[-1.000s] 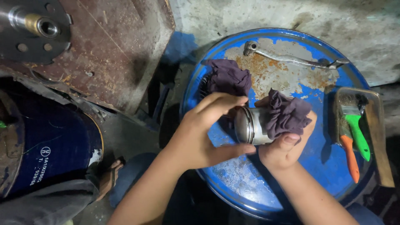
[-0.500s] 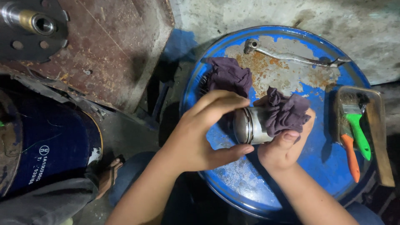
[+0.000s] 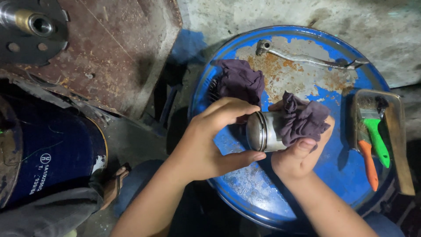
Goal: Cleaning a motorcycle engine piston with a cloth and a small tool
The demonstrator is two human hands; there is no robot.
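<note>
While the head camera looks straight down, both hands meet over a round blue drum lid (image 3: 245,193) whose paint has flaked to rust on its far half. The left hand (image 3: 206,145) curls around the open end of a short metal cylinder (image 3: 263,131), fingers arched over its far side and thumb pressed along its near edge. The right hand (image 3: 302,151) grips the cylinder's other end through a dark purple rag (image 3: 303,120), thumb up against the cloth, so the part lies on its side between the two hands, held just above the middle of the lid. Both hands are closed firmly on it, the left on bare metal, the right on cloth.

A second heap of the same purple cloth (image 3: 240,81) lies on the lid just beyond the left hand's fingers. Farther off, a bent metal lever (image 3: 307,58) rests across the rusty patch. At the lid's right edge sits a shallow tray (image 3: 401,145) holding a paintbrush with a green handle (image 3: 378,138) and a tool with an orange handle (image 3: 367,160).

To the left, well apart from the hands, a rusty steel plate (image 3: 109,57) carries a round hub with a brass-coloured bore (image 3: 33,24), and a dark blue barrel (image 3: 52,153) stands nearer.
</note>
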